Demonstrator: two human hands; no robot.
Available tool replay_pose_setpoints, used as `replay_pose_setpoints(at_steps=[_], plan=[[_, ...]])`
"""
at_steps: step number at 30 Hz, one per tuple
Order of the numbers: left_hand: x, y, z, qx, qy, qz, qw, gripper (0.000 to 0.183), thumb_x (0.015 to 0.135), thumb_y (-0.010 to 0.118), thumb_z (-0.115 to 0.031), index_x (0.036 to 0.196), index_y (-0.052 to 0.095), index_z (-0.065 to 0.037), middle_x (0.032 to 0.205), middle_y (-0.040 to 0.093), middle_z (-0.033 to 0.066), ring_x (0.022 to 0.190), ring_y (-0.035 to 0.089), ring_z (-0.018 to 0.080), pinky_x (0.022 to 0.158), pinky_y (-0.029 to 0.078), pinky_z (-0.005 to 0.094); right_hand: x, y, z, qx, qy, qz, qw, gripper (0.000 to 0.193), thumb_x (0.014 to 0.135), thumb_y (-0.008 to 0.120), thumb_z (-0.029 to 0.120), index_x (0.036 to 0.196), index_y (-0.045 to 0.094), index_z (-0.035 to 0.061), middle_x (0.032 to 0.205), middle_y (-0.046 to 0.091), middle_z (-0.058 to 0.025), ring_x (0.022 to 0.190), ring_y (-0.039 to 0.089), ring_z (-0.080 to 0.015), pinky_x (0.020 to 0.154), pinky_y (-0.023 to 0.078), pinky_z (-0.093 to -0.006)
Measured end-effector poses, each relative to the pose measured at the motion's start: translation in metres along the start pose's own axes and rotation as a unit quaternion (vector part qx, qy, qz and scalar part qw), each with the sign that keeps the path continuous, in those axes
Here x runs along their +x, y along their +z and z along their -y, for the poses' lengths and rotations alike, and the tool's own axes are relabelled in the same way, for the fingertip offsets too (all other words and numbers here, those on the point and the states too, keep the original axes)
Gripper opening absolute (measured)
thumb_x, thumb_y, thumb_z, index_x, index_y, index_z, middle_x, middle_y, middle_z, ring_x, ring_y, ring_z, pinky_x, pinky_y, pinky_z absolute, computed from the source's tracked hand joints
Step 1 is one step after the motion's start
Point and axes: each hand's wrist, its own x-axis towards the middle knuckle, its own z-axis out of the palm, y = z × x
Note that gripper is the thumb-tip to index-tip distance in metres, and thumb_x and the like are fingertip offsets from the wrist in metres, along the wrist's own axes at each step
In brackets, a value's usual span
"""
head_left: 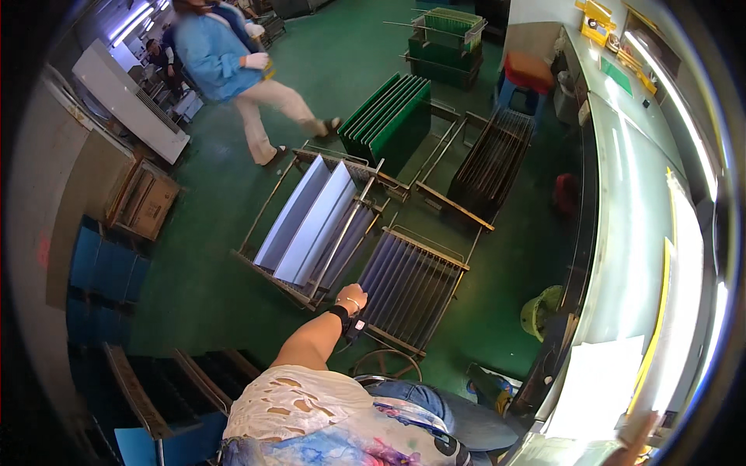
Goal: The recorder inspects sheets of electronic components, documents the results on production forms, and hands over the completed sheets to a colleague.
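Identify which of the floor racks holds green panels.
The rack of green panels farthest up the floor, beyond the white-panel rack; the others hold white, grey or dark panels.

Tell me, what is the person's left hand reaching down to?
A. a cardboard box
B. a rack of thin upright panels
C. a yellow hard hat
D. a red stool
B: the left hand rests at the near corner of a metal rack of thin upright panels standing on the green floor, well apart from the cardboard box and the yellow-green hat.
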Motion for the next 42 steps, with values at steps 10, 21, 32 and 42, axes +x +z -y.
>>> replay_pose_setpoints(at_steps=[10, 21, 32, 42], plan=[[0.052, -0.059, 0.054, -0.001, -0.046, -0.35, 0.936, 0.026, 0.081, 0.063, -0.027, 0.097, 0.062, -0.006, 0.103, 0.058, 0.0141, 0.096, 0.055, 0.0339, 0.078, 0.046, 0.0465, -0.07, 0.072, 0.033, 0.06, -0.017, 0.203, 0.977, 0.047, 0.083, 0.046, -0.008, 0.128, 0.052, 0.0037, 0.131, 0.049, -0.0205, 0.118, 0.049, -0.0354, 0.096, 0.043, -0.04], [0.133, -0.133, 0.137, -0.043, -0.105, -0.352, 0.929, 0.04, 0.08, 0.067, -0.033, 0.11, 0.064, -0.007, 0.102, 0.065, 0.0187, 0.094, 0.061, 0.036, 0.081, 0.049, 0.0447, -0.098, 0.028, 0.051, -0.164, 0.158, 0.35, 0.909, 0.047, 0.084, 0.054, 0.017, 0.129, 0.048, 0.0007, 0.135, 0.044, -0.0201, 0.128, 0.038, -0.0359, 0.108, 0.03, -0.0425], [0.168, -0.105, 0.145, -0.079, -0.025, -0.42, 0.904, 0.021, 0.08, 0.064, -0.024, 0.074, 0.063, -0.004, 0.078, 0.064, 0.0164, 0.075, 0.06, 0.0373, 0.066, 0.046, 0.0466, -0.152, 0.013, 0.001, -0.533, -0.187, 0.412, 0.715, 0.045, 0.089, 0.053, 0.021, 0.13, 0.047, 0.0012, 0.136, 0.046, -0.0145, 0.128, 0.039, -0.0301, 0.109, 0.027, -0.0441], [0.163, -0.123, 0.142, -0.094, -0.016, -0.477, 0.874, 0.011, 0.083, 0.059, -0.009, 0.076, 0.054, -0.001, 0.077, 0.059, 0.0173, 0.075, 0.057, 0.0379, 0.065, 0.043, 0.0466, -0.112, 0.009, 0.055, -0.26, 0.095, 0.381, 0.882, 0.047, 0.087, 0.057, 0.019, 0.128, 0.047, -0.0013, 0.134, 0.046, -0.0164, 0.124, 0.044, -0.0312, 0.104, 0.034, -0.0457]])
